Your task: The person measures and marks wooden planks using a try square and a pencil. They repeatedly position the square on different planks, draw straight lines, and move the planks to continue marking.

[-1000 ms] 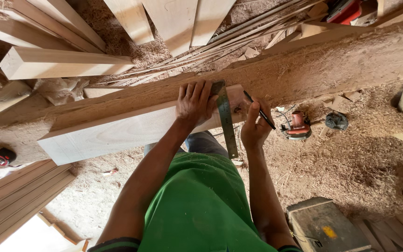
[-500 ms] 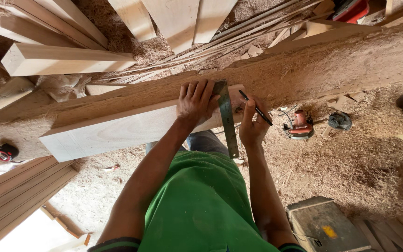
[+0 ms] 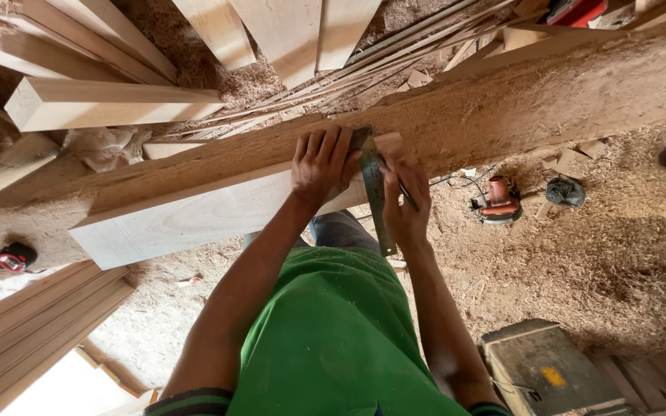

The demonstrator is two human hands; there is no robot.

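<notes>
The left hand point(image 3: 322, 166) lies flat with spread fingers on the pale, planed wooden plank point(image 3: 194, 219), pressing down the head of a grey metal try square point(image 3: 374, 189) near the plank's right end. The plank rests along a long bench point(image 3: 518, 100) thickly covered in sawdust. The square's blade runs across the plank and sticks out past its near edge, toward the person's green shirt. The right hand point(image 3: 408, 208) sits just right of the blade, its grip pinched around a thin dark pencil point(image 3: 398, 185) whose tip meets the plank beside the blade. On the sawdust-strewn floor to the right lies a red power tool point(image 3: 499, 202) with a cord; a small red tape measure point(image 3: 14, 256) lies far left. Stacked light timber boards point(image 3: 109, 104) lie beyond the bench.
</notes>
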